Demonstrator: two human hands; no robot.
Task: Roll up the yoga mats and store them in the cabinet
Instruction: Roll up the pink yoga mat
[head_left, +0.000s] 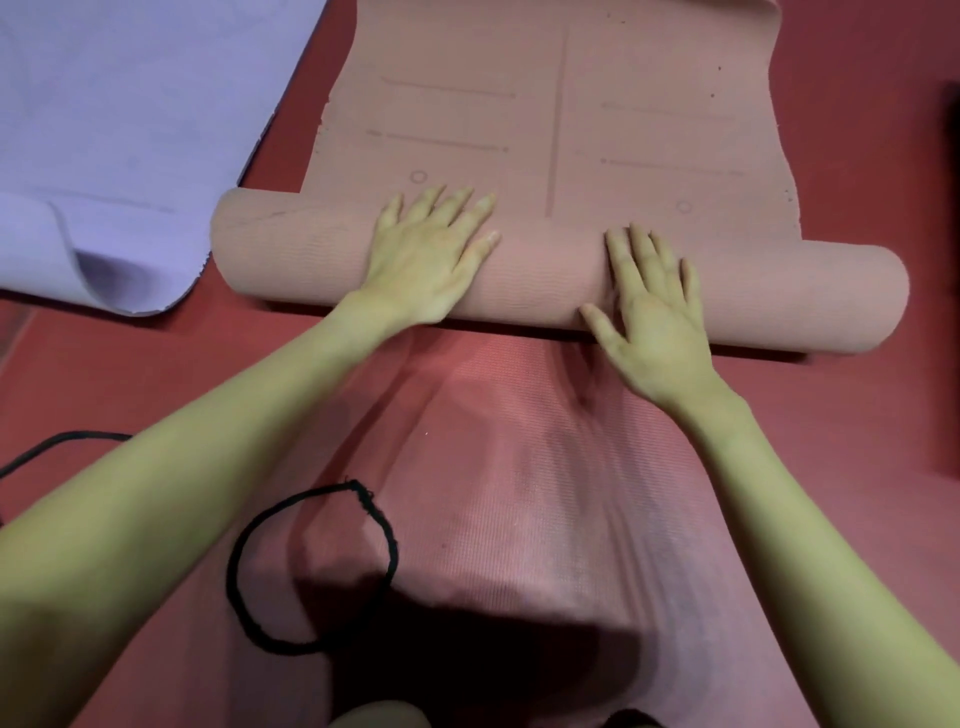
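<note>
Both hands lie flat with fingers spread on the rolled part of the pink yoga mat (561, 270): left hand (431, 260), right hand (649, 312). Left of it lies a lilac mat (130, 130); nearer, a black strap loop (311, 566) on the red floor (857, 156).

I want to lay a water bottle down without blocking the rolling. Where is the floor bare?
Bare red floor lies right of the pink mat, and a strip between it and the purple mat. Crowded: the roll under both hands, left hand, right hand, and near the black loop.
</note>
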